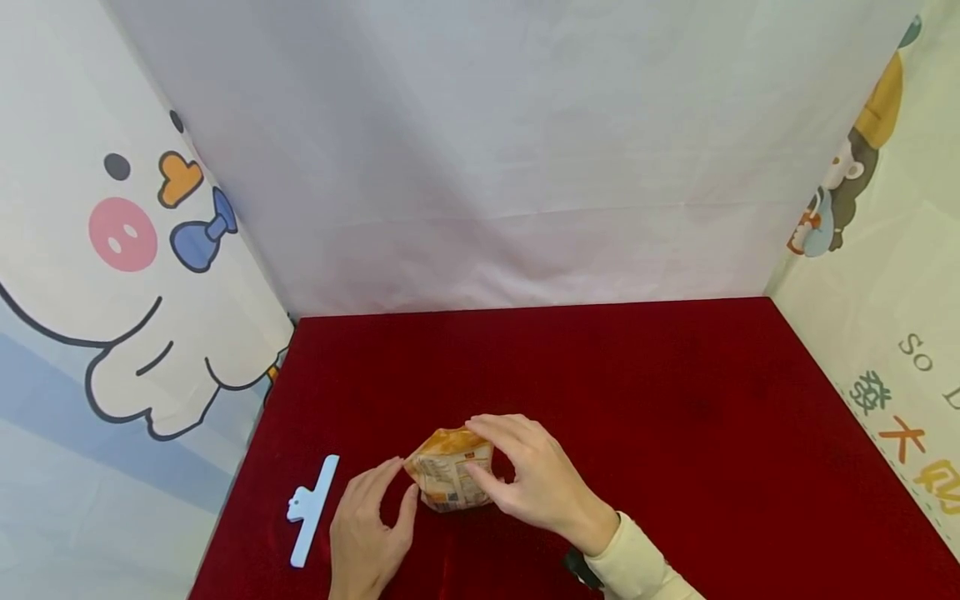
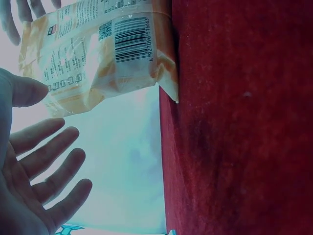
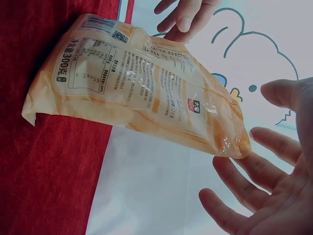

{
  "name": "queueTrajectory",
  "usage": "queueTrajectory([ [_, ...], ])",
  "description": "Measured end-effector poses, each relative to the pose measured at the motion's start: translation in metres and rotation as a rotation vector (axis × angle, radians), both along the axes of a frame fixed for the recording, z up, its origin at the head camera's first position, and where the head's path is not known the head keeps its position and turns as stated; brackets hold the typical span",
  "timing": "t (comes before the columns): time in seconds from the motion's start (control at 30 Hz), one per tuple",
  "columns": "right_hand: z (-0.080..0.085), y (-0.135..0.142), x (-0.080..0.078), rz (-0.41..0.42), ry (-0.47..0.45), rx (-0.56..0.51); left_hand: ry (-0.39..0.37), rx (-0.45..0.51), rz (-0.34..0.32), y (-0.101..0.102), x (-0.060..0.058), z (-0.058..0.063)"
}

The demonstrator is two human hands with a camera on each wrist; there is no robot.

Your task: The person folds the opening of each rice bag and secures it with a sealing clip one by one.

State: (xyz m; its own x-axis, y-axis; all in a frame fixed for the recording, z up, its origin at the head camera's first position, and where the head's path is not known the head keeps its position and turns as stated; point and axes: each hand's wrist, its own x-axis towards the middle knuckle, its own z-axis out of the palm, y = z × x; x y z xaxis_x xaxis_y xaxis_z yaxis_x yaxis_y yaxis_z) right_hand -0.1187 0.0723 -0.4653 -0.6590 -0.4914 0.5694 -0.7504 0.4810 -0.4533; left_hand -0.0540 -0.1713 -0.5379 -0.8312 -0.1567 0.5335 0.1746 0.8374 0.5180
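Observation:
A yellow-orange plastic food bag (image 1: 453, 475) stands upright on the red-covered table, its printed side toward me. Its barcode shows in the left wrist view, and a 300-gram marking on the bag (image 3: 132, 81) shows in the right wrist view. At the bag's upper left corner, my left hand (image 1: 371, 521) has its fingertips close against the edge, with a gap between thumb and fingers. My right hand (image 1: 536, 475) is spread at the upper right corner, fingertips at the edge and thumb in front. Neither hand visibly pinches the bag.
Left of my left hand, a light-blue long bag clip (image 1: 313, 512) lies on the red cloth (image 1: 637, 417). A white curtain (image 1: 525, 150) closes off the back, and printed curtains stand along both sides.

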Motion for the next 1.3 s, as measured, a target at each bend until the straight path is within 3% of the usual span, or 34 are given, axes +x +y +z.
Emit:
queueTrajectory([
  [0.23,-0.001,-0.005,-0.003,0.007,-0.003,0.001,0.056,0.004,-0.002,0.002,-0.003,0.001],
  [0.57,-0.002,-0.009,-0.005,-0.01,-0.047,0.024,0.052,0.019,0.007,0.006,-0.004,0.0],
  [0.93,-0.005,-0.015,-0.011,-0.009,-0.013,0.021,0.109,0.007,-0.008,0.008,-0.008,0.003],
  [1.3,-0.01,-0.024,-0.014,-0.015,-0.091,-0.045,0.127,-0.015,0.0,0.009,-0.011,0.004],
])
